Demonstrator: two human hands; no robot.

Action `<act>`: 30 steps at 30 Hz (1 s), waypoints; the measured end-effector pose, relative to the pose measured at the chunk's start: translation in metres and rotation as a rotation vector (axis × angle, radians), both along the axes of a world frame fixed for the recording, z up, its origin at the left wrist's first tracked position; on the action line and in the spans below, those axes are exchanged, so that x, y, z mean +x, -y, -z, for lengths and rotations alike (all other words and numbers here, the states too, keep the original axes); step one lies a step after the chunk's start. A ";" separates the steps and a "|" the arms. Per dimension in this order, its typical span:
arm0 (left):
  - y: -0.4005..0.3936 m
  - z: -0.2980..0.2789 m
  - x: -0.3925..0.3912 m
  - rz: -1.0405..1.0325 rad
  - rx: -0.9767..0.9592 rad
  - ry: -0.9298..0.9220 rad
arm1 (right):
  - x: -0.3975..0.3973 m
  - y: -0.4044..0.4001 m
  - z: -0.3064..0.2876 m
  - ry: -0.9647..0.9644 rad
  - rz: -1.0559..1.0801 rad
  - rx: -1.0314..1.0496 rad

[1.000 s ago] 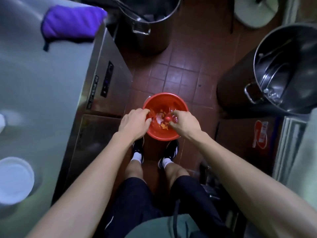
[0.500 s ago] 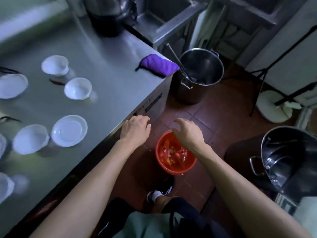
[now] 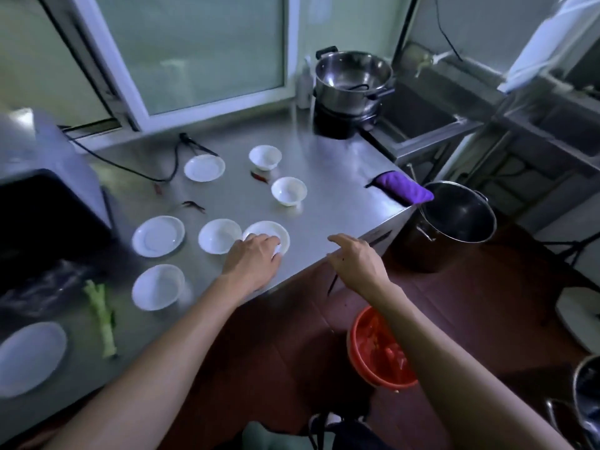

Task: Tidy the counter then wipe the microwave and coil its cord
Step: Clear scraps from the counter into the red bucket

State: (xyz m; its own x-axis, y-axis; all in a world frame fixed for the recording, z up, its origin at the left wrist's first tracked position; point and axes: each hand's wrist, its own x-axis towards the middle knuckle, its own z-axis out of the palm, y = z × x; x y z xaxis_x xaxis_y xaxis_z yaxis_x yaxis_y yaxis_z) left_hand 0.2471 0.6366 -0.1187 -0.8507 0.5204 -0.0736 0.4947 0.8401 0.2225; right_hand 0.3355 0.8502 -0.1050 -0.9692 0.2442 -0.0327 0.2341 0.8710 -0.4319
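Observation:
The steel counter (image 3: pixel 341 177) carries several white dishes and bowls. My left hand (image 3: pixel 251 258) rests its fingers on the near rim of a small white plate (image 3: pixel 271 232) by the counter's front edge. Beside it, my right hand (image 3: pixel 355 261) hovers over the counter edge with relaxed fingers and holds nothing. The dark microwave (image 3: pixel 45 219) stands at the far left, and its black cord (image 3: pixel 143 172) trails loose across the counter behind the dishes. Red chili scraps (image 3: pixel 261 177) and a green vegetable stalk (image 3: pixel 102 315) lie on the steel.
A red bucket (image 3: pixel 378 349) with scraps stands on the floor below my right arm. A purple mitt (image 3: pixel 402 189) lies at the counter's right corner above a large steel pot (image 3: pixel 457 212). Another pot (image 3: pixel 352 77) sits at the back on a burner, beside a sink (image 3: pixel 418 115).
My view has lifted from the red bucket to the counter. Both hands left the bucket; the left now touches a small plate, and the right hangs over the counter edge.

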 end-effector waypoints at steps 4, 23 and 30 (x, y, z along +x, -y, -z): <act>0.081 -0.016 0.007 -0.065 0.059 -0.029 | -0.015 0.070 -0.011 -0.022 -0.156 0.054; 0.342 -0.012 0.085 -0.571 0.230 -0.055 | -0.062 0.336 -0.013 0.000 -0.715 0.064; 0.396 0.014 0.081 -0.756 0.213 -0.018 | -0.104 0.405 0.012 0.033 -0.843 0.002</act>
State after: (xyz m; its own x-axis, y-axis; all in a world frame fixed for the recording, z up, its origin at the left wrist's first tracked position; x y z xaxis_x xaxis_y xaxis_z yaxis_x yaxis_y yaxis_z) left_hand 0.3278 0.2406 -0.1328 -0.9799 -0.1985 -0.0197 -0.1887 0.8905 0.4141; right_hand 0.2317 0.4456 -0.1175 -0.8256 -0.5606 -0.0643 -0.4827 0.7605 -0.4343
